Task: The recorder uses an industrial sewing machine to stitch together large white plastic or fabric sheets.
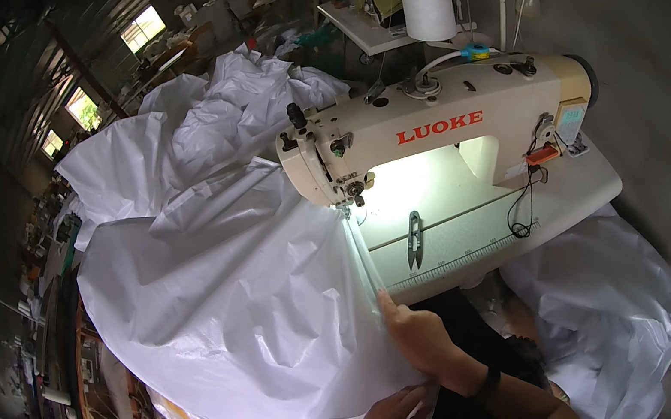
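Right hand point(420, 339): pinches edge of thin white sheet fabric point(235, 299) at table's near edge. Left hand point(391, 417): grips fabric below. Keep seam taut, straight toward cream sewing machine point(426, 128) needle.

— We see our right hand point(419, 336) pinching the white fabric's point(244, 300) edge near the sewing machine point(415, 139)?

— Yes, and our left hand point(391, 417) grips it lower down; thread snips point(415, 237) lie on the table point(562, 200).
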The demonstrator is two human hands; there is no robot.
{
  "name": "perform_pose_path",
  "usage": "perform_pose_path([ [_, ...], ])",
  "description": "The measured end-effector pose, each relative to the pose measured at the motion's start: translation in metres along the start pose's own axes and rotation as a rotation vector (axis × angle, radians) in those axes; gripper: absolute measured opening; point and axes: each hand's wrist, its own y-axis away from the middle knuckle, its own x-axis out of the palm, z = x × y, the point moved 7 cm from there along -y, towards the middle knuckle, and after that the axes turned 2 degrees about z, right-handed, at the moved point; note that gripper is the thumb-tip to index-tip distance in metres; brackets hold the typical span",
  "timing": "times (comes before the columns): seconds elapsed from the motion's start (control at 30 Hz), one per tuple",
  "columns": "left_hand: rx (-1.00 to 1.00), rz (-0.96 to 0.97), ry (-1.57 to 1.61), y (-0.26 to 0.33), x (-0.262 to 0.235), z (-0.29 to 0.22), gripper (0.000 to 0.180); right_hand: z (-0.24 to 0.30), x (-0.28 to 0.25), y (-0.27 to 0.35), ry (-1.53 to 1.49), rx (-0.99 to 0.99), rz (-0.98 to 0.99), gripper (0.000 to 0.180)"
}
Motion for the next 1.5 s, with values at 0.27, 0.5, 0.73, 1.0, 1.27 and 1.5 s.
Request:
perform_pose_path([
  [0.27,-0.449,-0.737,-0.11,0.102,0.015,0.187,0.041,-0.014,-0.006,0.057,-0.125,0.02,0.13,0.065],
  [0.5,-0.363,-1.123,0.069,0.114,0.039,0.234,0.034,-0.004,-0.017,0.059,-0.367,-0.02,0.071,0.06],
  [0.73,-0.553,-1.211,0.003,0.181,-0.073,0.123,0.051,0.027,-0.01,0.03,-0.09,-0.06,0.222,0.064],
  [1.0,-0.151,-1.333,-0.378,0.078,-0.153,0.079,0.022,0.003,0.019,-0.047,-0.077,0.005,0.151,0.051],
  [1.27,-0.312,-1.185,-0.432,0.044,-0.183,0.123,0.016,-0.026,0.035,-0.107,-0.653,0.332,0.355,0.032],
  [1.5,-0.35,-1.16,-0.416,0.046,-0.175,0.107,0.021,-0.016,0.006,-0.05,-0.331,0.144,0.002,0.044],
])
